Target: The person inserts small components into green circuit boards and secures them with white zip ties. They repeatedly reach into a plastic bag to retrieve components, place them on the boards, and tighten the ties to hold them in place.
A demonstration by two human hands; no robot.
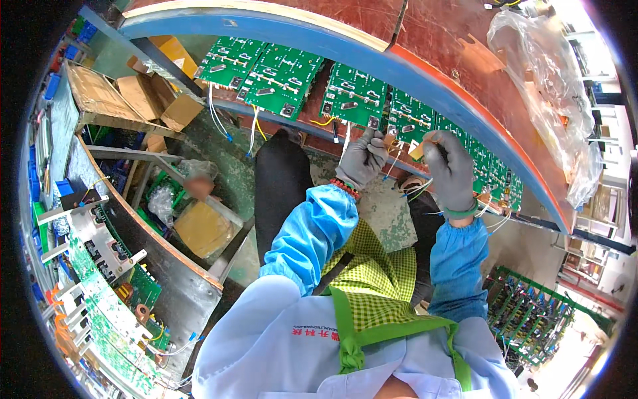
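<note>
My left hand (pixel 367 158), in a grey glove, is closed with its fingertips pinched at the front edge of a green circuit board (pixel 355 98). What those fingers hold, if anything, I cannot make out. A white cable (pixel 345 143) hangs from that board beside the hand. To the right, my right hand (pixel 452 169), also gloved, has its fingers curled round a small yellowish piece (pixel 417 151), whose kind is unclear. It is in front of another green board (pixel 410 113), with thin wires (pixel 420 191) hanging close by.
More green boards with dangling leads (pixel 282 76) line the shelf under a blue-edged red tabletop (pixel 319 21). Clear plastic wrap (pixel 541 86) lies on top at right. Cardboard boxes (pixel 100 96) and a bench with board assemblies (pixel 106 253) stand left; a board rack (pixel 531 316) is lower right.
</note>
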